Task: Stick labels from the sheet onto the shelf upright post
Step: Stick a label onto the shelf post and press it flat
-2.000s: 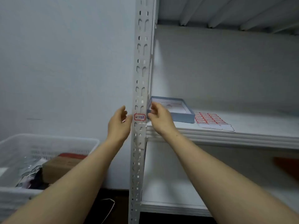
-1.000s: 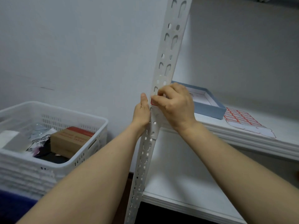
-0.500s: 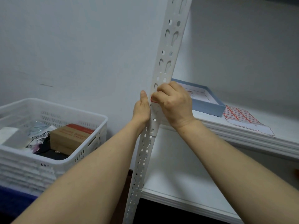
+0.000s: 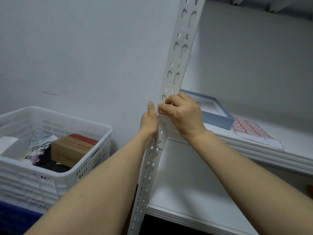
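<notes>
Label [image 4: 160, 111]: red-bordered, on the post [image 4: 177, 61] at shelf [image 4: 254, 150] level. Two seconds back it lay exposed between parted hands; now the right hand [image 4: 183, 114] covers most of it, curled fingers pressing it down. Left hand [image 4: 149, 121]: flat against the post's left edge, bracing. Sheet [image 4: 252, 131]: on the shelf, well right. Judged seated; next label due.
</notes>
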A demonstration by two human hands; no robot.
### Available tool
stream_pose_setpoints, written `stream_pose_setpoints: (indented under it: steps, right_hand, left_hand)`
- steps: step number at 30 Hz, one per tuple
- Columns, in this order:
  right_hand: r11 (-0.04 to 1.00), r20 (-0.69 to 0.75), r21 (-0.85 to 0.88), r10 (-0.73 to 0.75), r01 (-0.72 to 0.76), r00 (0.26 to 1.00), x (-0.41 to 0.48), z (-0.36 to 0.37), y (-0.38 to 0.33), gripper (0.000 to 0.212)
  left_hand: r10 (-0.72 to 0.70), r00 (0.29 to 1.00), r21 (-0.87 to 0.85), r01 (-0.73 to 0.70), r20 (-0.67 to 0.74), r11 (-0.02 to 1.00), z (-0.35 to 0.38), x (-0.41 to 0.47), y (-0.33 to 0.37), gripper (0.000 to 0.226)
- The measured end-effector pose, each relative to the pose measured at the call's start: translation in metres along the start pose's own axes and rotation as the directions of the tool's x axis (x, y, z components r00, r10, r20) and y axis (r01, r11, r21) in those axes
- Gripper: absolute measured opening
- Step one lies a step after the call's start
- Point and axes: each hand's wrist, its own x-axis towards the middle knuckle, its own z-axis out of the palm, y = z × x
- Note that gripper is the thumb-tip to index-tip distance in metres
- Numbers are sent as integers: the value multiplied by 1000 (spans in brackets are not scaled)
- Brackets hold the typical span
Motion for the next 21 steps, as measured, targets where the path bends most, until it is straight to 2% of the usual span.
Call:
stream_pose_setpoints:
  steps: [15,21]
  right_hand:
    - [999,-6,32,-11,11,1000,-1,6,-1,15]
    - [996,4,91,-10,10,1000,-2,4,2,14]
  left_hand:
    - [4,999,18,-3,-34,1000,0,-2,2,59]
    - [1,1000,14,0,-21,1000,0,-1,1,68]
